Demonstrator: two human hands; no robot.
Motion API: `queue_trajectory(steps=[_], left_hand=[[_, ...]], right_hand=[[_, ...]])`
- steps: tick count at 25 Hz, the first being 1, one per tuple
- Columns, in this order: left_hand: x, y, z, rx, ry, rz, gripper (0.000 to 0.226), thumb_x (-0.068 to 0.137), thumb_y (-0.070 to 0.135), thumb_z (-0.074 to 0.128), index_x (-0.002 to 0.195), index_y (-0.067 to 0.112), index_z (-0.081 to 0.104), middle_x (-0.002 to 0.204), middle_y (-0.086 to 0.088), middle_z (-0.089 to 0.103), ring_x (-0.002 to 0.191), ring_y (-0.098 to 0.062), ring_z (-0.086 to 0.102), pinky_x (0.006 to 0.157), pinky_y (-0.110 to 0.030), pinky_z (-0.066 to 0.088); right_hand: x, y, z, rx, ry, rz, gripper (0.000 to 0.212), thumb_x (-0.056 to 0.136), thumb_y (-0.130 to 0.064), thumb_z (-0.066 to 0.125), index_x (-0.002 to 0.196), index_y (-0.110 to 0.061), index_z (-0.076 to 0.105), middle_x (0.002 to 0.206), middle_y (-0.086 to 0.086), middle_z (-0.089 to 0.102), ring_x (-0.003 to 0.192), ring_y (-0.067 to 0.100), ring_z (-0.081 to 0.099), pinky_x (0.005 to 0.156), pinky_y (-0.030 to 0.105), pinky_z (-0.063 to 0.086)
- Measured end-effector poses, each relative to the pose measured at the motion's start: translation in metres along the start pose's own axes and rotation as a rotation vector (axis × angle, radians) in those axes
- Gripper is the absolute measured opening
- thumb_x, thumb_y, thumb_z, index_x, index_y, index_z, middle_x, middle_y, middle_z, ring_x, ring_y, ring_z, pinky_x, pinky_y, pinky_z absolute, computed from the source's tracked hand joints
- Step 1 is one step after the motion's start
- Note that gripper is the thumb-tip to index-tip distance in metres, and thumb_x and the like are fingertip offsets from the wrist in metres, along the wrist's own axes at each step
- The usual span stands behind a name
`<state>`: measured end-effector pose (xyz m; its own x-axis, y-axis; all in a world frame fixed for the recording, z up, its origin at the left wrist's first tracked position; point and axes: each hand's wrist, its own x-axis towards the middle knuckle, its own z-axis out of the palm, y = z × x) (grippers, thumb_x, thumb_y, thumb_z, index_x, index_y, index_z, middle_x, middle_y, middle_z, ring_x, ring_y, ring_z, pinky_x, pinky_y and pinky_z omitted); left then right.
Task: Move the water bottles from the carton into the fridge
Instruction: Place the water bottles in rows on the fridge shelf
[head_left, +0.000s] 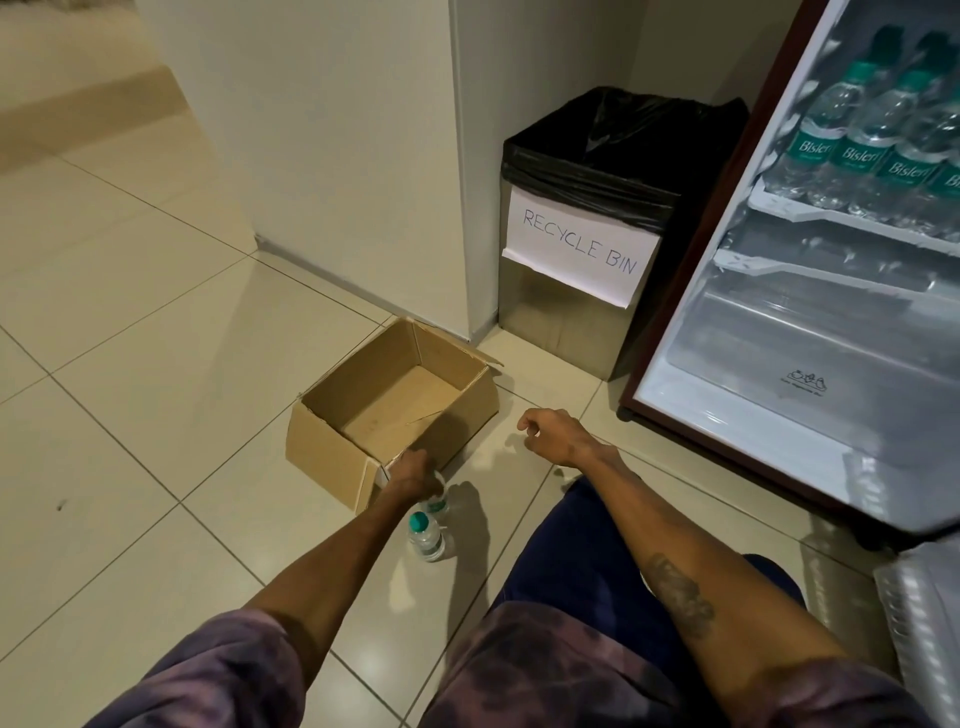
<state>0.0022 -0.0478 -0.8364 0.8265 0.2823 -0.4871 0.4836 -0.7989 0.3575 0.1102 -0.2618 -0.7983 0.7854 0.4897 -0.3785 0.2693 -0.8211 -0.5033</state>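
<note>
An open brown carton (332, 457) sits on the tiled floor with nothing visible inside it. Two small water bottles stand just in front of its near corner. My left hand (413, 475) grips the top of the farther bottle (438, 503), hiding its cap. The nearer bottle (426, 535) with a green cap stands free. My right hand (553, 434) hovers above the floor to the right of the carton, fingers loosely curled, holding nothing. The open fridge (810, 332) at the right holds several green-labelled bottles (862, 140) on an upper shelf.
A steel recycle bin (571, 322) with a black liner stands between a white wall column (363, 182) and the fridge. My knee in dark trousers (571, 561) is on the floor near the bottles. The fridge door shelf (924, 623) shows at the lower right.
</note>
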Motion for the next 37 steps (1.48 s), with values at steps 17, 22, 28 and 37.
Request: queue_trajectory(steps=[17, 22, 28, 37], left_hand=[[0.011, 0.106, -0.058, -0.178, -0.229, 0.294, 0.059, 0.084, 0.035, 0.076, 0.129, 0.003, 0.055, 0.123, -0.016, 0.062, 0.105, -0.031, 0.062, 0.095, -0.042, 0.053], [0.003, 0.037, -0.018, 0.250, -0.351, 0.117, 0.069, 0.084, 0.033, 0.075, 0.143, 0.018, 0.044, 0.142, -0.005, 0.047, 0.130, -0.026, 0.045, 0.109, -0.040, 0.040], [-0.016, -0.019, 0.034, 0.305, -0.324, 0.060, 0.068, 0.077, 0.024, 0.083, 0.137, 0.014, 0.053, 0.144, -0.009, 0.045, 0.131, -0.026, 0.045, 0.106, -0.033, 0.045], [-0.006, 0.019, 0.017, 0.134, -0.132, 0.144, 0.058, 0.083, 0.018, 0.076, 0.135, 0.009, 0.050, 0.135, -0.009, 0.051, 0.123, -0.024, 0.052, 0.101, -0.034, 0.049]], right_hand=[[-0.014, 0.000, 0.012, 0.056, 0.199, -0.095, 0.067, 0.086, -0.044, 0.068, 0.139, -0.022, 0.032, 0.121, 0.001, 0.058, 0.097, 0.018, 0.058, 0.078, 0.036, 0.053], [-0.016, 0.010, 0.017, 0.110, 0.213, -0.018, 0.069, 0.085, -0.039, 0.071, 0.140, -0.021, 0.033, 0.123, 0.006, 0.058, 0.101, 0.023, 0.059, 0.085, 0.040, 0.053], [-0.014, 0.015, 0.011, 0.256, 0.214, 0.051, 0.066, 0.088, -0.042, 0.067, 0.140, -0.019, 0.033, 0.128, 0.007, 0.057, 0.109, 0.025, 0.061, 0.093, 0.046, 0.053], [-0.016, 0.025, -0.008, 0.313, 0.231, 0.168, 0.073, 0.088, -0.041, 0.066, 0.144, -0.021, 0.023, 0.129, 0.009, 0.053, 0.108, 0.026, 0.060, 0.091, 0.041, 0.054]])
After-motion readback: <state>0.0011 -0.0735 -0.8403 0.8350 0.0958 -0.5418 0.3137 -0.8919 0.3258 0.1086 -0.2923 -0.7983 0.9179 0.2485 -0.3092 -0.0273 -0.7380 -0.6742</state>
